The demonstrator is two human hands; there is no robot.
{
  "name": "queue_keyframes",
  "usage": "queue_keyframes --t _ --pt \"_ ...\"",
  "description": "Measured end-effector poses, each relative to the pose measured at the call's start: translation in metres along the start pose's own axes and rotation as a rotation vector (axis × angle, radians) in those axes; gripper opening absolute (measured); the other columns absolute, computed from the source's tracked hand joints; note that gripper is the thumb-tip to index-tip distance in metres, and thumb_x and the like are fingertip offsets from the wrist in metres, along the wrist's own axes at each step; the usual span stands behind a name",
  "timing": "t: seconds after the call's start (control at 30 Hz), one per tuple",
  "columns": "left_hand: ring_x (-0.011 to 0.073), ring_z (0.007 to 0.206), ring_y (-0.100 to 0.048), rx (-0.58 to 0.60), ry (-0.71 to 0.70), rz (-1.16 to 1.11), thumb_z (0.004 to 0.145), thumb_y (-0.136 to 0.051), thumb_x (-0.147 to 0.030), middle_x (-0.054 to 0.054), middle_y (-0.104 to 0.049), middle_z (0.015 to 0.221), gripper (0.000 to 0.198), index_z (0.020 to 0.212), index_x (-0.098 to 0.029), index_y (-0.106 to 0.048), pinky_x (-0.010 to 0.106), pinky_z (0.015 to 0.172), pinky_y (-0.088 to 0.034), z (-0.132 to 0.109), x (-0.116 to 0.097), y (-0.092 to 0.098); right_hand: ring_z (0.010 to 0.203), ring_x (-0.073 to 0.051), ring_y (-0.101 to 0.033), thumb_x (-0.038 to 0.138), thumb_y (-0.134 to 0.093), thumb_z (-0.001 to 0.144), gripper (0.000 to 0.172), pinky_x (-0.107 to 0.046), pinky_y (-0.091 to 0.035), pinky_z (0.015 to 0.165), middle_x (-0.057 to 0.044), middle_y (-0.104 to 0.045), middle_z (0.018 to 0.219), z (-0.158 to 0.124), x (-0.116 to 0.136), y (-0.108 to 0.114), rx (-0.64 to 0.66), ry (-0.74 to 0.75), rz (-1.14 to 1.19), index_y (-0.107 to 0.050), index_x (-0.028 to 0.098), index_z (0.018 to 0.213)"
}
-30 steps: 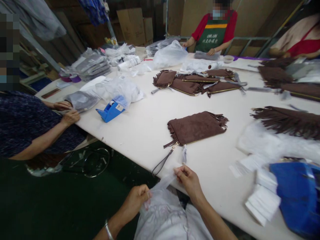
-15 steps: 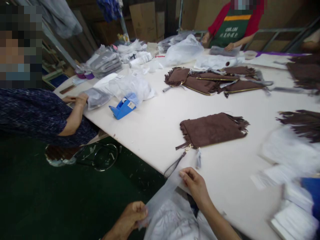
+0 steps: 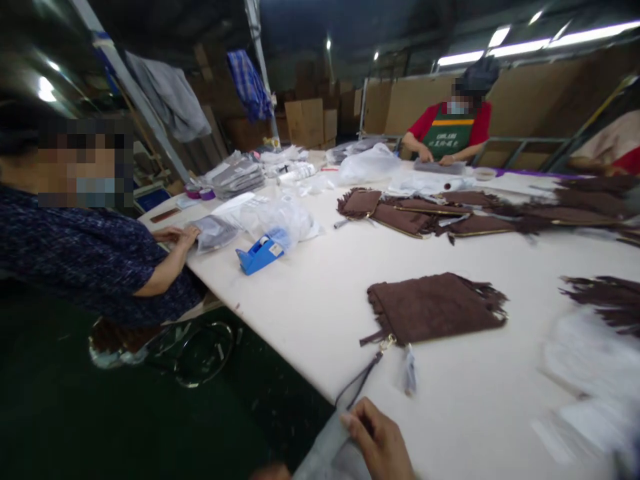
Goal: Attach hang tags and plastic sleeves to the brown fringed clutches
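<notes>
My right hand (image 3: 377, 437) is closed, thumb and fingers pinching the upper edge of a clear plastic bag (image 3: 323, 453) at the table's near edge. Only a blurred sliver of my left hand (image 3: 271, 472) shows at the bottom of the view, beside the bag's left side; its fingers are cut off. Just beyond the right hand lies a brown fringed pouch (image 3: 437, 308), flat on the table. Its dark wrist strap (image 3: 360, 379) hangs from a gold clasp toward the bag, and a small wrapped tassel-like piece (image 3: 410, 373) lies beside the strap.
A blue tape dispenser (image 3: 260, 253) stands left of centre on the white table (image 3: 310, 313). Brown fringed pouches (image 3: 405, 217) are piled farther back. Plastic bags (image 3: 590, 353) lie at right. One co-worker (image 3: 100, 253) sits at left, another (image 3: 450, 133) across the table.
The view has tilted upward, so the table and my hands sit lower in the picture. My left hand has nearly left the frame; the right still pinches the bag.
</notes>
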State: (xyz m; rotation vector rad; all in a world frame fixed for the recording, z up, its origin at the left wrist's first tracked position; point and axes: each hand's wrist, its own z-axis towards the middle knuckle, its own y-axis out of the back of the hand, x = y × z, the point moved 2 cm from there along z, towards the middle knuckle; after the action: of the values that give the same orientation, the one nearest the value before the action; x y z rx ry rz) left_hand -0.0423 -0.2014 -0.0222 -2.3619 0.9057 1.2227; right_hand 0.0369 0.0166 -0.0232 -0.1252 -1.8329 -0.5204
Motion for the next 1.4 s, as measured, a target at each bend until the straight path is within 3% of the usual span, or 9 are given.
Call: queue_keyframes --t 0.07,0.17,0.33,0.43,0.53,0.6,0.8,1.03,1.4 --pt "0.0238 0.097 -0.061 -0.008 -0.013 -0.052 0.067 -0.075 -0.05 0.007 -0.068 0.099 0.044 0.097 -0.019 -0.066 0.039 0.09 -0.046 -0.003 0.004 -0.008 0.059 -0.014 -0.045 0.05 -0.053 0.083 0.033 -0.024 -0.033 0.055 0.003 -0.05 0.06 -0.006 0.014 -0.003 0.035 -0.003 0.007 -0.052 0.021 0.067" --pt "0.025 0.101 -0.061 0.033 -0.116 -0.18 0.067 -0.076 -0.045 0.01 -0.068 0.105 0.051 0.107 -0.017 -0.063 0.037 0.091 -0.044 0.004 -0.008 -0.025 0.059 -0.014 -0.046 0.049 -0.055 0.084 0.033 -0.024 -0.034 0.055 0.003 -0.051 0.06 -0.009 0.025 -0.009 0.06 -0.011 0.024 -0.053 0.021 0.068" --pt "0.0127 0.059 -0.053 -0.04 -0.032 -0.268 0.065 -0.078 -0.042 0.001 -0.062 0.066 0.036 0.073 -0.014 -0.058 0.024 0.056 -0.039 0.024 -0.013 -0.043 0.059 -0.014 -0.051 0.044 -0.056 0.086 0.029 -0.024 -0.037 0.054 0.003 -0.056 0.061 -0.007 0.024 -0.007 0.109 0.012 -0.086 -0.056 0.021 0.069" --pt "0.0108 0.055 -0.047 -0.1 -0.028 -0.221 0.064 -0.077 -0.046 -0.001 -0.058 0.06 0.038 0.067 -0.014 -0.057 0.023 0.053 -0.033 0.028 -0.003 -0.039 0.075 -0.018 -0.059 0.032 -0.05 0.091 0.017 -0.028 -0.046 0.067 -0.003 -0.067 0.083 0.008 0.031 0.011 0.109 0.243 -0.328 -0.063 0.021 0.093" --pt "0.0113 0.055 -0.047 -0.146 -0.034 -0.158 0.065 -0.075 -0.049 -0.001 -0.058 0.059 0.039 0.065 -0.013 -0.061 0.024 0.054 -0.033 0.028 0.0 -0.029 0.111 -0.023 -0.053 0.012 -0.046 0.088 0.039 -0.038 -0.042 0.093 -0.009 -0.061 0.122 0.028 0.041 0.03 0.197 0.569 -0.671 -0.055 0.023 0.124" --pt "0.012 0.056 -0.047 -0.162 -0.024 -0.125 0.065 -0.075 -0.049 0.0 -0.059 0.058 0.038 0.063 -0.013 -0.063 0.025 0.054 -0.032 0.027 -0.002 -0.025 0.122 -0.025 -0.045 0.006 -0.046 0.086 0.048 -0.042 -0.037 0.1 -0.009 -0.056 0.131 0.041 0.043 0.037 0.308 0.703 -0.856 -0.051 0.024 0.13" --pt "0.0146 0.06 -0.052 -0.142 -0.027 -0.092 0.069 -0.072 -0.044 0.002 -0.063 0.063 0.031 0.067 -0.014 -0.067 0.025 0.058 -0.036 0.029 -0.005 -0.024 0.104 -0.022 -0.052 0.02 -0.049 0.093 0.02 -0.038 -0.036 0.092 -0.008 -0.064 0.108 0.062 0.045 0.036 0.446 0.734 -0.947 -0.065 0.022 0.105" --pt "0.0174 0.068 -0.056 -0.125 -0.047 -0.043 0.073 -0.069 -0.036 0.004 -0.068 0.071 0.023 0.072 -0.013 -0.069 0.026 0.064 -0.04 0.036 -0.004 -0.027 0.086 -0.018 -0.053 0.024 -0.043 0.096 0.023 -0.034 -0.034 0.087 -0.004 -0.065 0.085 0.064 0.058 0.041 0.488 0.662 -0.823 -0.065 0.023 0.104" --pt "0.0178 0.07 -0.057 -0.207 -0.07 0.137 0.077 -0.061 -0.033 0.002 -0.067 0.07 0.02 0.073 -0.015 -0.069 0.025 0.064 -0.04 0.04 -0.019 -0.033 0.085 -0.018 -0.053 0.025 -0.045 0.095 0.023 -0.036 -0.031 0.091 -0.004 -0.064 0.083 0.06 0.057 0.045 0.505 0.67 -0.834 -0.065 0.024 0.106"
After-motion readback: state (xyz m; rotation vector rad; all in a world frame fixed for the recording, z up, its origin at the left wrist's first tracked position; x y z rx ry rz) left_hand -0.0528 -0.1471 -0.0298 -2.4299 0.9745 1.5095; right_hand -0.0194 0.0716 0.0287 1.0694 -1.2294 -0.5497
